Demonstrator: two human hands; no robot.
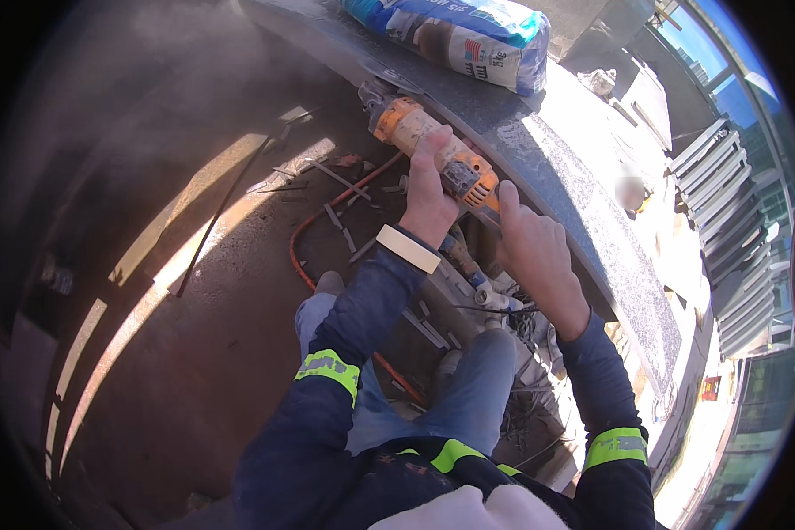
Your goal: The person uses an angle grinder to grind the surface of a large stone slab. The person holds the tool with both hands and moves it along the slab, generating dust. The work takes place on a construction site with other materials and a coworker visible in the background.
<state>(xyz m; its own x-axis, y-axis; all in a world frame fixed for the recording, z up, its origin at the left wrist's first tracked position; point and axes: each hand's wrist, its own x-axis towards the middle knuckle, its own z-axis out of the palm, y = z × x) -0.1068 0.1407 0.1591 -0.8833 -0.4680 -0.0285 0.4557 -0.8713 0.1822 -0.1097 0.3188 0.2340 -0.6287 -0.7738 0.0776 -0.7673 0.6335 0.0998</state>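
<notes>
An orange angle grinder (399,125), coated in dust, is held slantwise in both my hands. Around the middle of its body my left hand (430,199) is closed, thumb on top. My right hand (541,258) grips the rear handle, at the end nearer me. The tool's head lies at the edge of a speckled grey stone slab (556,168); its disc cannot be made out. Pale dust (194,62) hangs thick to the left of the head.
A blue and white bag (481,49) lies on the slab. Below, an orange cord (296,243) curves across the dusty floor among thin offcut strips (338,227). Pipes (488,296) and tangled wires (526,340) sit under the slab. Stacked grey strips (729,221) stand at the right.
</notes>
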